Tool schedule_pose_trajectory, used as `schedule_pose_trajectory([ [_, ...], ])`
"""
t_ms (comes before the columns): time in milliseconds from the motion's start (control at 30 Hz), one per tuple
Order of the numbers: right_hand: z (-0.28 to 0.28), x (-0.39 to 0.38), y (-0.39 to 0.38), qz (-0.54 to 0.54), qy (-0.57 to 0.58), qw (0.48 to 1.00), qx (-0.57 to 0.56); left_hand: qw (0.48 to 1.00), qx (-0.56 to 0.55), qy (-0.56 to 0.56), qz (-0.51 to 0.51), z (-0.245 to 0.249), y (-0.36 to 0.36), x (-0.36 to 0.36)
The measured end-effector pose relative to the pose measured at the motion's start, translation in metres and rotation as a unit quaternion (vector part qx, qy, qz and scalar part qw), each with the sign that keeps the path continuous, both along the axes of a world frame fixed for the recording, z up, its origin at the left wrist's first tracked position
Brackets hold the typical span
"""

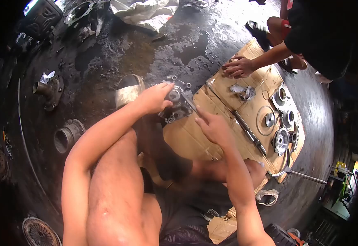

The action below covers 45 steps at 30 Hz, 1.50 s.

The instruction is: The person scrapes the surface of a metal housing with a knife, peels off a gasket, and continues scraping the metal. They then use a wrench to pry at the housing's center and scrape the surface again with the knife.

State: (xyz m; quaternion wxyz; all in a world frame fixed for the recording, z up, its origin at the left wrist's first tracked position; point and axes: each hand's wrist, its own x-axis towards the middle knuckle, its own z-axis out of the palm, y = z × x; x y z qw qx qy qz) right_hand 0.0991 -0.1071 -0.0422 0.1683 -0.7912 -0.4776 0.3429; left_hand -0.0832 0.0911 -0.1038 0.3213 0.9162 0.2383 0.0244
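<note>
A grey metal housing (pixel 182 110) with bolt lugs around its rim sits between my feet, at the left edge of a cardboard sheet (pixel 191 135). My left hand (pixel 156 98) grips its near left side, fingers over the top face and thumb by the round centre. In my right hand (pixel 212 126) is a flat metal scraper (pixel 189 101), its blade slanting up to the left onto the housing's right side. My fingers are closed around its handle end. The blade's tip is hard to make out against the metal.
A co-worker's hand (pixel 239 67) rests on the cardboard's far end. On the cardboard lie a long shaft (pixel 249 133), a large ring (pixel 265 120) and several round metal parts. A puller-like tool with a long bar (pixel 308 176) is at right. Flanged tubes (pixel 66 136) stand left.
</note>
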Motion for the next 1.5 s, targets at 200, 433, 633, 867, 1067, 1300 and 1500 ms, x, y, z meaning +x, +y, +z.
schedule_pose_trajectory([
  [200,-0.010,-0.003,0.009,-0.039,0.017,0.999,-0.030,1.000,0.003,0.006,0.006,-0.007,-0.003,0.001],
  [433,-0.016,0.003,-0.004,-0.040,0.071,0.997,0.006,0.999,-0.038,0.025,0.015,0.004,-0.002,0.001],
  [633,-0.015,0.003,0.004,-0.044,0.048,0.998,0.017,0.999,-0.029,0.023,0.017,0.002,-0.002,-0.001],
  [867,-0.004,-0.003,0.008,-0.068,0.047,0.997,-0.006,1.000,-0.019,-0.003,0.018,0.000,0.001,0.001],
  [1067,-0.019,0.005,0.015,-0.088,0.072,0.993,0.002,1.000,-0.015,0.005,0.026,0.000,-0.001,0.001],
  [1300,-0.015,0.002,0.024,-0.185,0.337,0.922,-0.049,0.999,-0.006,-0.004,0.032,-0.010,0.001,-0.001],
  [1500,-0.010,-0.005,0.017,-0.176,0.322,0.929,-0.041,0.999,-0.022,0.004,0.035,-0.003,0.001,-0.001],
])
